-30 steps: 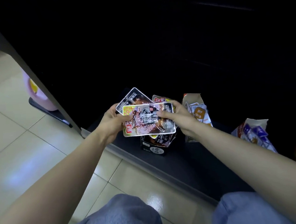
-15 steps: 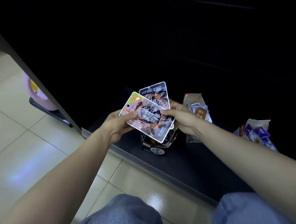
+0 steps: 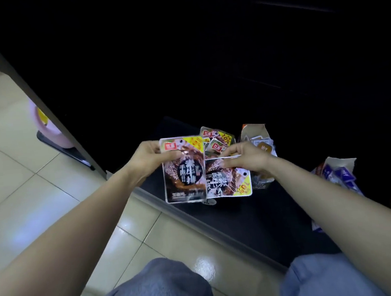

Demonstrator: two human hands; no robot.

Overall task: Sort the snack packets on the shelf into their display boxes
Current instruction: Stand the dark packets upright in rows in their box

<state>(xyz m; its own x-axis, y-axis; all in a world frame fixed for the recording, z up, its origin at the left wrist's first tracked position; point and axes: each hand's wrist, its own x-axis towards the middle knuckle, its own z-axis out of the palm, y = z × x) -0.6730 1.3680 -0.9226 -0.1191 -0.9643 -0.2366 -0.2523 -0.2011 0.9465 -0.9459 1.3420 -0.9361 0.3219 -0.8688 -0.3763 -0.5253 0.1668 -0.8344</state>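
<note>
1 upright packet (image 3: 183, 172) is pinched by the left hand (image 3: 148, 159). At its 3 o'clock, 1 inverted packet (image 3: 226, 184) is pinched by the right hand (image 3: 249, 157).

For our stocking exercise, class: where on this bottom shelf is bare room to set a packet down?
Bare black shelf board lies at the front, between the open brown cardboard box and the torn white box of blue packets. Crowded: the middle, where the left hand and right hand hold glossy meat-snack packets in front of upright red-and-yellow packets.
</note>
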